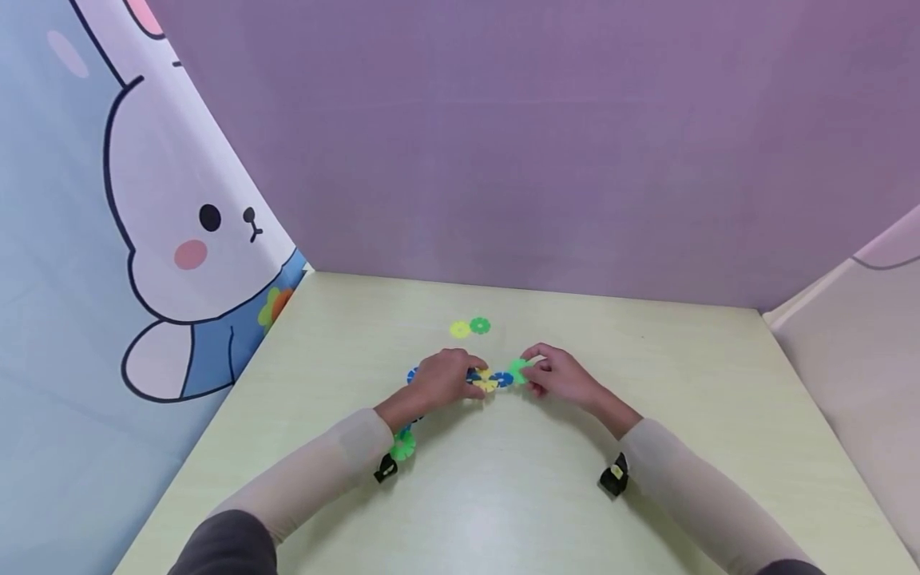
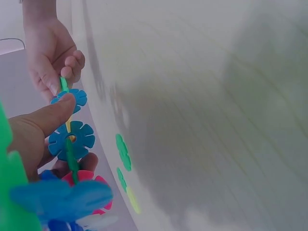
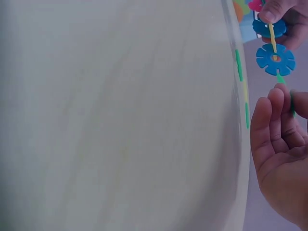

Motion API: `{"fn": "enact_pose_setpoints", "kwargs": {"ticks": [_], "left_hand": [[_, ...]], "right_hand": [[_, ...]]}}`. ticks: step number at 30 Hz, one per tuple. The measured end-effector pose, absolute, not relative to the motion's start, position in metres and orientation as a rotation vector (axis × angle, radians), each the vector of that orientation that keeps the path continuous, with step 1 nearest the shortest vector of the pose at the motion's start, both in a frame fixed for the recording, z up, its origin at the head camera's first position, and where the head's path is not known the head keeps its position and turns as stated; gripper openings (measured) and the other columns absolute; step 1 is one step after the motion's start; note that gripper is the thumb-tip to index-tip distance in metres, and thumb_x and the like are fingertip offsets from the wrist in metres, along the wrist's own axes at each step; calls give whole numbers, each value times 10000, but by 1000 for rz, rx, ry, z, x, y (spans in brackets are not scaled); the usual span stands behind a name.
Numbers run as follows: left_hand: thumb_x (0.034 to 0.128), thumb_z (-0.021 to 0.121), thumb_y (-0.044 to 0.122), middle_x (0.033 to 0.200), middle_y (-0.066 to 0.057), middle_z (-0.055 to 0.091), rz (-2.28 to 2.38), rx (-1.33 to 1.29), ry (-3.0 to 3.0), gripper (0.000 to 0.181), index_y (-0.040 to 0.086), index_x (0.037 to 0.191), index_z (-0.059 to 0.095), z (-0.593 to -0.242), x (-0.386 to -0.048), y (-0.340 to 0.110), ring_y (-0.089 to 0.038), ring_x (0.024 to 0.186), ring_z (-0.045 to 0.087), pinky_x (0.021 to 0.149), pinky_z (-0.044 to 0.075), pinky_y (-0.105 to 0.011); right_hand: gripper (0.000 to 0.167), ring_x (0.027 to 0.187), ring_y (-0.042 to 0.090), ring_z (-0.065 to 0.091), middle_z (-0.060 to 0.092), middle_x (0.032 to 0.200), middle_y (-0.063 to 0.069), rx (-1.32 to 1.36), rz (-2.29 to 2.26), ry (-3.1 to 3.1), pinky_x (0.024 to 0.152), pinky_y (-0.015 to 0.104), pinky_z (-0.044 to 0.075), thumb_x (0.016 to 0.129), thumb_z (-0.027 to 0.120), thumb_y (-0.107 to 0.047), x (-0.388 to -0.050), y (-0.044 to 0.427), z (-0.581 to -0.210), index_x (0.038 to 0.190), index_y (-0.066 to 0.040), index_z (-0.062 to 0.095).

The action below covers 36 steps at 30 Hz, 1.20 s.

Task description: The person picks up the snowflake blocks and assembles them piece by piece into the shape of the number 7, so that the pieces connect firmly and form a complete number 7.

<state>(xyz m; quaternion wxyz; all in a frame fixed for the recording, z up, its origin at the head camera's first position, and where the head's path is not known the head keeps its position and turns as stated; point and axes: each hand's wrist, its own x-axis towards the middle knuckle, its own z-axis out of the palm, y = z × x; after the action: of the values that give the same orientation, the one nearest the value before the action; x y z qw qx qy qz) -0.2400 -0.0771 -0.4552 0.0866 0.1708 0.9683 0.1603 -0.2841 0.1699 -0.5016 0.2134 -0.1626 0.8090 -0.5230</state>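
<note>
A chain of interlocking flower-shaped plastic discs hangs between both hands above the table. My left hand (image 1: 446, 377) grips it around the yellow disc (image 1: 486, 381), thumb against a blue disc (image 2: 83, 97). At the chain's right end, my right hand (image 1: 561, 374) pinches a green disc (image 1: 519, 370), which meets a blue disc (image 3: 275, 60). From the left hand the chain runs back under the left forearm to another green disc (image 1: 404, 445). A pink disc (image 2: 103, 192) also shows in the left wrist view. The left hand and forearm cover part of the chain.
Beyond the hands, a loose yellow disc (image 1: 460, 329) and a green disc (image 1: 480, 325) lie flat on the pale table (image 1: 489, 503). A purple panel (image 1: 503, 160) rises behind the table, with a rabbit-printed panel (image 1: 172, 200) at the left.
</note>
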Motion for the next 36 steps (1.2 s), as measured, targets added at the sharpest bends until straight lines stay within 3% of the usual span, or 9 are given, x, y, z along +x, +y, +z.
{"fn": "enact_pose_setpoints", "kwargs": {"ticks": [19,28,36], "left_hand": [[833,844,401,1219,1,739,452,511,2923,496,239,1285,720,-458,-240,-77,-174,1085,682,806,592,-328],[842,831,418,1207,-2,742,463,539,2939,508,227,1297,714,-457,-236,-73,-167,1063,689,788,594,-308],[830,837,419,1157,-1,750,461,536,2972,504,238,1286,725,-456,-236,-72,-145,986,677,674,551,-234]], "right_hand": [[283,701,160,647,699,838,118,-317,-1552,2101,669,293,586,1023,600,-133,-276,174,-501,1259,8,535],[250,699,148,657,697,815,85,-261,-1644,2062,670,285,589,1046,559,-121,-267,170,-504,1249,19,514],[246,689,146,663,705,801,115,-250,-1745,2027,680,285,599,1048,549,-88,-264,165,-506,1256,20,472]]}}
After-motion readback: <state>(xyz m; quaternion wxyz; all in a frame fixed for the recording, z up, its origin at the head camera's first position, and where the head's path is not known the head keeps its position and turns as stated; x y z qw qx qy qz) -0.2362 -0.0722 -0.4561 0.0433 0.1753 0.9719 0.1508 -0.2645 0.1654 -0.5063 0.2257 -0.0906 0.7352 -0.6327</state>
